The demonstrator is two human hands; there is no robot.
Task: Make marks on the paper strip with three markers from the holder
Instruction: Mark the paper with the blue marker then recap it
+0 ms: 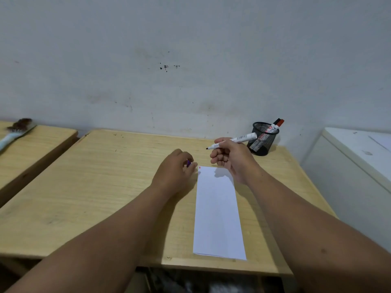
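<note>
A long white paper strip (218, 210) lies on the wooden table (105, 187), with a small red mark at its far left corner. My right hand (230, 159) hovers over the strip's far end and grips an uncapped white marker (234, 139), its dark tip pointing left. My left hand (177, 168) rests just left of the strip's far corner, fingers closed on a small purple cap (188, 163). A black mesh holder (262, 138) stands at the table's far right by the wall, with two markers (275, 126) in it, one black-capped and one red-capped.
A second wooden table (36, 144) stands to the left with a brush (14, 132) on it. A white cabinet (355, 166) sits to the right. The wall runs close behind the table.
</note>
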